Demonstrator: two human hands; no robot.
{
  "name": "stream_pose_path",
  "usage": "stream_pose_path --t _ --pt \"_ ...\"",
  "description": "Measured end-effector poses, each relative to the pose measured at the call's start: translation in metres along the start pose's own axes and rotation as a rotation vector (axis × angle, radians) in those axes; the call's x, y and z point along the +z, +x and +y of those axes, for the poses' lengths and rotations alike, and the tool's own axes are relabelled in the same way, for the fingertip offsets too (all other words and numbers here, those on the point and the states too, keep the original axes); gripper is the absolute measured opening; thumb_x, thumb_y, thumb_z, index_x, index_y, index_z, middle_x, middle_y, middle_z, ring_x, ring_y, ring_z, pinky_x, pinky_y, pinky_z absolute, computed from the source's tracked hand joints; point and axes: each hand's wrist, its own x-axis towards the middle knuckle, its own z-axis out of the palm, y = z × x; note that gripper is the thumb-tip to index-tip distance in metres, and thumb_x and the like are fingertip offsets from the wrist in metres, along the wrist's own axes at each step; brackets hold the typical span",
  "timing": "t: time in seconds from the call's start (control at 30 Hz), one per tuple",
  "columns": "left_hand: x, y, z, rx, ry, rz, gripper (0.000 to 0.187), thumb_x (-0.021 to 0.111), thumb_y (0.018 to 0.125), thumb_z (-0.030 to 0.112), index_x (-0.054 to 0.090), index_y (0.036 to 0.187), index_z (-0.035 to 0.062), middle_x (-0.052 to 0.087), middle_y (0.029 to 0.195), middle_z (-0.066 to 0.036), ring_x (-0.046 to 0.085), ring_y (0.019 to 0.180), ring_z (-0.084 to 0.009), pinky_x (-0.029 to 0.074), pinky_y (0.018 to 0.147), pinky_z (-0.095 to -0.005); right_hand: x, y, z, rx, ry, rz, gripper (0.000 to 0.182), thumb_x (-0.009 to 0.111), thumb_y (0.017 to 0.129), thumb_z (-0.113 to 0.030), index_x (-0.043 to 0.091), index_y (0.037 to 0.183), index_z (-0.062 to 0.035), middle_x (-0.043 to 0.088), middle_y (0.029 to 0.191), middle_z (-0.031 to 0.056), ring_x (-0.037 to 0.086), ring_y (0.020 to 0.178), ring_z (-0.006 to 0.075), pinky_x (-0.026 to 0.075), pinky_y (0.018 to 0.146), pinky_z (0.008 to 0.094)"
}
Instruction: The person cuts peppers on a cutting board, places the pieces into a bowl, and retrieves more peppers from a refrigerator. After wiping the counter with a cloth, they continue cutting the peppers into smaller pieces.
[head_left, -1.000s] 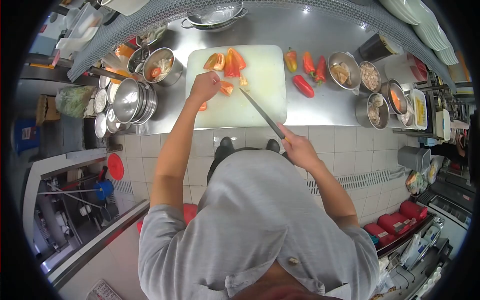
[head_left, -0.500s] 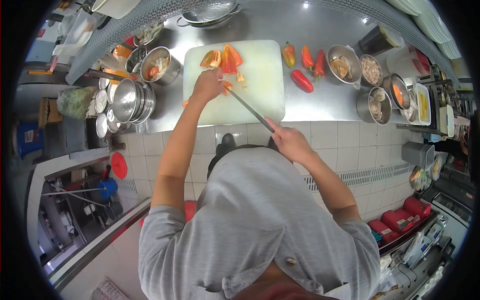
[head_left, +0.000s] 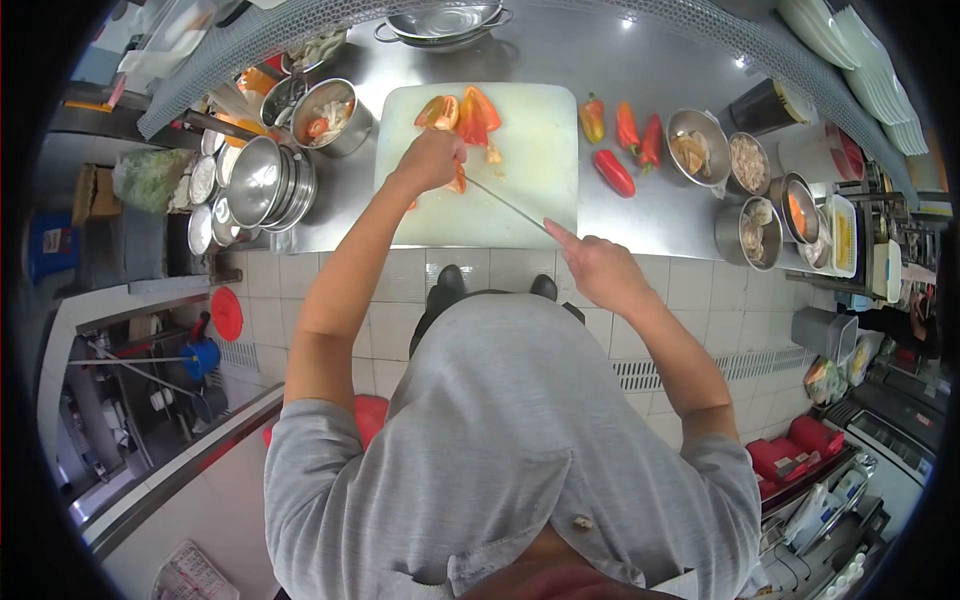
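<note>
My left hand [head_left: 430,160] is closed over an orange-red bell pepper piece [head_left: 459,180] on the white cutting board [head_left: 535,150]; its fingertips are partly hidden. The knife [head_left: 505,203] is in my right hand [head_left: 605,272], its handle wrapped by the fingers and the index finger stretched along it. Its blade slants across the board, with the tip beside the held piece. Beyond my left hand lie cut orange-red pepper pieces [head_left: 478,115] and a yellow-orange cut pepper [head_left: 437,112]. A small scrap of pepper core [head_left: 493,154] sits near them.
Right of the board lie several whole peppers, one a red pepper [head_left: 613,173]. Metal bowls of food, including one bowl [head_left: 697,148], stand farther right. At left are a pot of scraps [head_left: 332,117] and stacked steel bowls [head_left: 262,182]. A wire mesh shelf [head_left: 560,12] overhangs the back.
The whole view has shifted slightly. My left hand has moved a little away from me over the pepper piece. My right hand has turned the knife, so its blade looks thinner.
</note>
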Motion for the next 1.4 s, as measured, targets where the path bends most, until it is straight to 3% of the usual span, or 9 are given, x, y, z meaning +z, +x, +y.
stream_pose_path --t 0.4,0.47,0.67,0.87,1.07,1.2,1.27,1.4 --pt "0.002 -0.009 -0.004 -0.026 -0.005 -0.021 0.023 0.060 0.083 -0.006 0.075 0.098 0.0031 0.075 0.099 -0.018 0.071 0.097 -0.0348 0.056 0.085 -0.0437 0.006 -0.003 -0.018 0.030 -0.043 -0.038 0.057 0.054 0.101 -0.012 0.046 0.157 -0.0149 0.069 0.083 0.0213 0.070 0.075 0.0387 0.058 0.070 0.0509" --pt "0.005 -0.008 -0.007 -0.023 0.010 0.002 0.022 0.062 0.080 -0.003 0.076 0.096 0.0028 0.075 0.097 -0.017 0.072 0.092 -0.0328 0.057 0.083 -0.0413 0.006 0.000 -0.019 0.039 -0.073 -0.050 0.057 0.054 0.100 -0.012 0.046 0.156 -0.0135 0.069 0.082 0.0210 0.070 0.074 0.0387 0.058 0.070 0.0506" --pt "0.008 -0.011 -0.009 -0.001 0.017 0.018 0.019 0.063 0.078 -0.002 0.076 0.091 0.0021 0.074 0.096 -0.017 0.071 0.089 -0.0330 0.057 0.083 -0.0405 0.006 0.008 -0.017 0.020 -0.054 -0.119 0.065 0.058 0.091 -0.006 0.048 0.155 -0.0103 0.068 0.079 0.0196 0.071 0.077 0.0379 0.059 0.070 0.0496" --pt "0.010 -0.018 -0.004 0.025 0.024 0.078 0.018 0.064 0.079 -0.001 0.075 0.092 0.0023 0.073 0.096 -0.017 0.071 0.090 -0.0338 0.057 0.083 -0.0411 -0.019 0.026 -0.025 -0.022 -0.311 -0.179 0.069 0.060 0.087 -0.003 0.050 0.154 -0.0130 0.068 0.084 0.0193 0.070 0.071 0.0326 0.058 0.065 0.0458" --pt "0.014 -0.013 -0.019 -0.005 0.007 0.182 0.019 0.065 0.079 0.000 0.076 0.095 0.0017 0.073 0.097 -0.018 0.072 0.087 -0.0347 0.058 0.081 -0.0421 -0.011 0.015 -0.014 -0.166 -0.578 -0.075 0.077 0.064 0.084 -0.007 0.046 0.158 -0.0151 0.062 0.086 0.0158 0.066 0.064 0.0238 0.054 0.053 0.0372" --pt "0.013 -0.018 -0.027 -0.054 -0.040 0.179 0.017 0.068 0.079 0.004 0.075 0.094 0.0020 0.074 0.095 -0.017 0.072 0.086 -0.0332 0.058 0.080 -0.0411 -0.008 0.003 -0.008 -0.219 -0.729 -0.091 0.074 0.064 0.087 -0.012 0.047 0.158 -0.0180 0.062 0.090 0.0134 0.062 0.063 0.0178 0.052 0.052 0.0333" --pt "0.008 -0.014 -0.039 -0.007 0.001 0.291 0.016 0.070 0.078 0.006 0.075 0.093 0.0025 0.074 0.092 -0.016 0.073 0.085 -0.0309 0.058 0.078 -0.0398 -0.008 0.000 -0.006 -0.223 -0.765 -0.093 0.076 0.065 0.087 -0.011 0.046 0.159 -0.0194 0.062 0.091 0.0126 0.061 0.063 0.0163 0.052 0.052 0.0327" --pt "-0.025 -0.024 -0.061 -0.054 -0.034 0.317 0.013 0.073 0.079 0.008 0.073 0.091 0.0030 0.075 0.085 -0.014 0.074 0.076 -0.0234 0.059 0.070 -0.0362 -0.017 -0.002 0.002 -0.132 -0.576 -0.140 0.073 0.063 0.090 -0.009 0.046 0.159 -0.0229 0.064 0.093 0.0160 0.063 0.064 0.0232 0.055 0.057 0.0376"
